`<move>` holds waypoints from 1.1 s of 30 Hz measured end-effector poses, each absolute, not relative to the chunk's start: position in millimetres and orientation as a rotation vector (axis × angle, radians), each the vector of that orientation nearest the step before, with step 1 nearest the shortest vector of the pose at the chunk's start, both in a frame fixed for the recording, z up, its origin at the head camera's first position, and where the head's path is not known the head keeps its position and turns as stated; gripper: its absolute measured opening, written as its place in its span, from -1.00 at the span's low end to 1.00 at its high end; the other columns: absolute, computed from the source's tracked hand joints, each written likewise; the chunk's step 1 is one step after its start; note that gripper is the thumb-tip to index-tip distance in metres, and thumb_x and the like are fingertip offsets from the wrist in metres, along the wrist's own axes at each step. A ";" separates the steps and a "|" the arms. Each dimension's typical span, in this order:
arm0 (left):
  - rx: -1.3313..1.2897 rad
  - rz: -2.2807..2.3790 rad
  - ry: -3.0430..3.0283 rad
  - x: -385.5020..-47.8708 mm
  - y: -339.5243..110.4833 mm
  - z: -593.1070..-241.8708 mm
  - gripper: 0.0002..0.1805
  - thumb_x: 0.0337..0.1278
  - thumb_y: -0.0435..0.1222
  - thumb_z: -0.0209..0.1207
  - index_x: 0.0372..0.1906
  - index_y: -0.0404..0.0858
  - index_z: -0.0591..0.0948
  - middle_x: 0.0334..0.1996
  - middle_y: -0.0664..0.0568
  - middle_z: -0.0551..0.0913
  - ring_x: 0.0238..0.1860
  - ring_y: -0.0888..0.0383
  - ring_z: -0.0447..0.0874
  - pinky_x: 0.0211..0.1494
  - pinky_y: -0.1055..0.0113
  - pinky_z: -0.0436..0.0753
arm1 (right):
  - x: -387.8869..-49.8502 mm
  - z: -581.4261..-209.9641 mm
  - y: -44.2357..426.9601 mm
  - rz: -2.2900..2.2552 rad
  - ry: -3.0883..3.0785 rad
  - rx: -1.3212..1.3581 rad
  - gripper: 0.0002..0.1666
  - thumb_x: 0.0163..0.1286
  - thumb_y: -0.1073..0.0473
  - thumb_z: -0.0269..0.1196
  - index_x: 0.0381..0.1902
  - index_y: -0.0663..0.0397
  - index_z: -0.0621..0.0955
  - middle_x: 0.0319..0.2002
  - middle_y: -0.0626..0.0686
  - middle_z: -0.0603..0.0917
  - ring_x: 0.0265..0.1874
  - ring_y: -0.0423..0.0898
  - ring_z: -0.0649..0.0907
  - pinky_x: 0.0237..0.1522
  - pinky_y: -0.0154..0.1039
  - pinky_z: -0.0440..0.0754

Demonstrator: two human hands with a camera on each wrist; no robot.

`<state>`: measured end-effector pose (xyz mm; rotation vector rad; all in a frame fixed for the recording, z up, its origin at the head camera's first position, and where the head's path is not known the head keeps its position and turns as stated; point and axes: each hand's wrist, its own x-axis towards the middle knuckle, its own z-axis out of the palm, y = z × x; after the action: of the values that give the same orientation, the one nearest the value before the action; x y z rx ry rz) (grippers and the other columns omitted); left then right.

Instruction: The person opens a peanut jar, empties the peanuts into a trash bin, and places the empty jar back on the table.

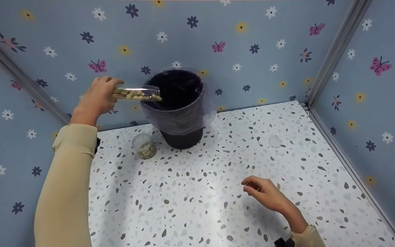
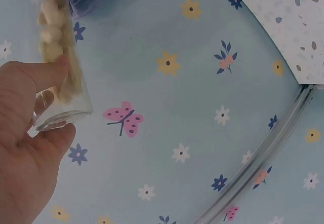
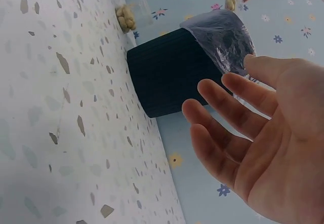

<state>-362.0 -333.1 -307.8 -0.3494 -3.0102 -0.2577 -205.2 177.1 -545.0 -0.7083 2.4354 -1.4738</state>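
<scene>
My left hand [image 1: 98, 97] grips a clear jar [image 1: 146, 89] by its base end. The jar lies nearly on its side, with its mouth at the rim of a black trash bin [image 1: 183, 138]. Inside it are pale, lumpy pieces that look like unshelled peanuts [image 2: 52, 34], some right at the mouth. A thin translucent bag [image 1: 187, 120] lines the bin and folds over its rim. My right hand [image 1: 265, 193] hovers over the table with fingers loosely bent and nothing in them, as the right wrist view confirms.
A second clear jar [image 1: 144, 145], partly filled with similar pieces, stands left of the bin. A round translucent lid [image 1: 275, 141] lies on the speckled white tabletop [image 1: 218, 212] to the right. Flower-patterned blue panels [image 1: 190, 34] enclose the back and sides.
</scene>
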 end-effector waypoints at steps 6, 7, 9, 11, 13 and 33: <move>-0.455 -0.100 -2.950 -364.2 -328.3 -299.4 -0.35 0.08 -0.67 0.15 0.33 -0.31 0.41 0.21 -0.35 0.34 0.32 -0.34 0.11 0.16 -0.25 0.38 | -201.8 -552.8 178.5 -1.466 2.401 -0.722 -0.76 0.48 0.04 0.16 -0.02 -0.02 0.62 -0.29 -0.10 0.67 -0.35 -0.15 0.65 -0.31 -0.23 0.63; -0.469 -0.074 -2.941 -364.7 -326.9 -298.4 -0.35 0.07 -0.69 0.14 0.32 -0.31 0.42 0.20 -0.35 0.34 0.32 -0.34 0.11 0.14 -0.25 0.40 | -201.4 -553.8 178.9 -1.463 2.402 -0.721 -0.76 0.48 0.03 0.16 -0.02 -0.02 0.62 -0.29 -0.11 0.67 -0.35 -0.15 0.65 -0.30 -0.23 0.63; -0.495 -0.023 -2.922 -366.2 -324.0 -296.3 -0.36 0.05 -0.71 0.14 0.29 -0.32 0.44 0.19 -0.35 0.35 0.31 -0.34 0.12 0.11 -0.26 0.42 | -201.0 -555.6 179.8 -1.458 2.404 -0.714 -0.77 0.48 0.03 0.16 -0.02 -0.03 0.62 -0.29 -0.11 0.67 -0.35 -0.16 0.64 -0.31 -0.23 0.62; -0.515 0.024 -2.907 -367.6 -321.3 -294.0 -0.36 0.04 -0.72 0.14 0.28 -0.32 0.46 0.18 -0.35 0.36 0.30 -0.34 0.14 0.10 -0.26 0.44 | -200.7 -557.2 181.0 -1.455 2.408 -0.705 -0.77 0.47 0.04 0.17 -0.03 -0.04 0.62 -0.28 -0.10 0.67 -0.35 -0.16 0.64 -0.31 -0.24 0.62; -0.526 0.061 -2.896 -369.0 -319.0 -291.4 -0.37 0.04 -0.71 0.15 0.27 -0.31 0.47 0.18 -0.35 0.37 0.30 -0.34 0.15 0.10 -0.26 0.44 | -200.4 -558.3 182.3 -1.456 2.409 -0.699 -0.77 0.47 0.05 0.17 -0.02 -0.03 0.62 -0.27 -0.06 0.68 -0.34 -0.16 0.63 -0.31 -0.24 0.62; -0.491 -0.353 -2.619 -323.6 -342.3 -320.5 -0.32 -0.04 -0.59 0.34 0.28 -0.27 0.49 0.16 -0.28 0.47 0.20 -0.28 0.34 0.24 -0.16 0.35 | -197.6 -545.6 186.8 -1.482 2.400 -0.695 -0.77 0.48 0.05 0.16 0.01 -0.04 0.61 -0.23 -0.10 0.67 -0.30 -0.05 0.66 -0.28 -0.23 0.61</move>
<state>-323.6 -342.3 -320.5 -0.4913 -2.6189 -0.3530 -197.6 186.8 -545.6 -0.6954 2.4003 -1.4816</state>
